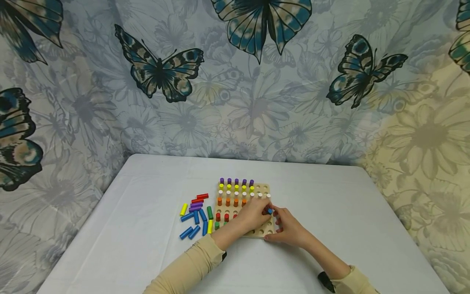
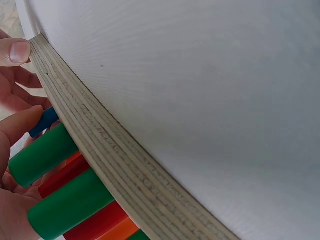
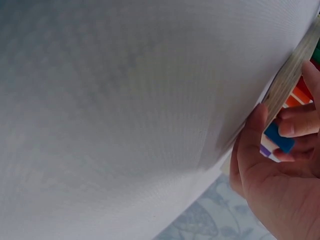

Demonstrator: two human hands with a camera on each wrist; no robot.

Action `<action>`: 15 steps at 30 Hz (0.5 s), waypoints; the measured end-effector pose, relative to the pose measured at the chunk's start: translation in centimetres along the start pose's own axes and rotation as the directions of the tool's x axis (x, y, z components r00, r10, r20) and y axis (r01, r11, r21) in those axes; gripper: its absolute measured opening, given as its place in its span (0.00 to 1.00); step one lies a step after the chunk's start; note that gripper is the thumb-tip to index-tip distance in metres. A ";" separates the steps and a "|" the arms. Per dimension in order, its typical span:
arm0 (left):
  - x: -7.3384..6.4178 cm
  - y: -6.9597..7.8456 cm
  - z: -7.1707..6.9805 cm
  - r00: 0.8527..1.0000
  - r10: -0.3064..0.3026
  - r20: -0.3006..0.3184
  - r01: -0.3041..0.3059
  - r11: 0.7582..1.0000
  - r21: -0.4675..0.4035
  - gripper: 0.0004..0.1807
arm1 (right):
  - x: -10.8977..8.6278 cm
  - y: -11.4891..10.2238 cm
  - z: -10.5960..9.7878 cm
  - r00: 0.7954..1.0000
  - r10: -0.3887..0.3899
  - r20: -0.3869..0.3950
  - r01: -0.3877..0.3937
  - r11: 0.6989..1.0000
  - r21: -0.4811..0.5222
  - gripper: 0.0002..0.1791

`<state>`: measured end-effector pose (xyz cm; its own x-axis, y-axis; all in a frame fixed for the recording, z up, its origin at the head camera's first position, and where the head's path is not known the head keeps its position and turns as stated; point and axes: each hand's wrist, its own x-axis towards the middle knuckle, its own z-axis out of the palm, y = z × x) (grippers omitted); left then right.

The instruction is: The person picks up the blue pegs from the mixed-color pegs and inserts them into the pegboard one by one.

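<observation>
A wooden pegboard (image 1: 258, 233) lies on the table with rows of coloured pegs standing in its holes. My left hand (image 1: 253, 214) reaches over the board and pinches a blue peg (image 1: 269, 211) at its right side. In the left wrist view the blue peg (image 2: 46, 121) sits upright against the board's face, a fingertip on it. My right hand (image 1: 291, 229) grips the board's right edge, thumb at the near corner. Purple, yellow, white and orange pegs (image 1: 228, 202) fill the rows behind; red and green pegs (image 1: 217, 225) stand nearer. My left arm hides part of the front rows.
Left of the board lie several loose blue pegs (image 1: 186, 232), with purple pegs (image 1: 196, 205), red pegs (image 1: 202, 196), yellow pegs (image 1: 184, 209) and a green peg (image 1: 209, 212) around them. A white cloth covers the table (image 1: 330, 196). Butterfly-patterned fabric (image 1: 257, 102) hangs behind.
</observation>
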<state>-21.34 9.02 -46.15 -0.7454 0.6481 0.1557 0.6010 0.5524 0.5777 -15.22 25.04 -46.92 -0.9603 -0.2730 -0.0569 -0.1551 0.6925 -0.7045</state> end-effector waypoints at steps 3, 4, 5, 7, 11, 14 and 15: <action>0.0 -0.1 0.0 1.000 0.002 0.000 -0.002 1.000 -0.002 0.09 | 0.0 -0.1 0.0 1.000 -0.007 -0.002 0.007 1.000 -0.003 0.52; 0.0 -0.1 0.0 1.000 0.003 0.001 -0.003 1.000 -0.004 0.09 | 0.0 -0.1 -0.1 1.000 -0.009 -0.002 0.009 1.000 -0.004 0.52; 0.0 -0.2 0.1 1.000 0.003 0.001 -0.003 1.000 -0.006 0.09 | 0.1 -0.1 -0.1 1.000 -0.011 -0.003 0.011 1.000 -0.005 0.52; 0.0 -0.2 0.1 1.000 0.002 0.002 -0.002 1.000 -0.012 0.09 | 0.0 -0.2 -0.1 1.000 -0.010 -0.002 0.010 1.000 -0.005 0.52; -0.1 -0.3 0.0 1.000 0.001 0.000 -0.001 1.000 -0.021 0.09 | 0.0 -0.3 0.0 1.000 0.002 0.000 -0.002 1.000 -0.003 0.51; -0.3 -0.4 -0.3 1.000 -0.002 -0.003 0.002 0.999 -0.042 0.09 | 0.0 -0.3 0.0 1.000 0.020 -0.005 -0.020 1.000 0.000 0.52; -0.4 -0.4 -0.4 1.000 -0.005 -0.004 0.005 0.999 -0.051 0.09 | 0.0 -0.2 0.0 1.000 0.025 -0.008 -0.025 1.000 -0.002 0.52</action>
<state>-21.38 8.37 -46.14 -0.7496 0.6432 0.1563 0.5819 0.5277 0.6188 -15.17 24.86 -46.77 -0.9657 -0.2505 -0.0686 -0.1318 0.7003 -0.7016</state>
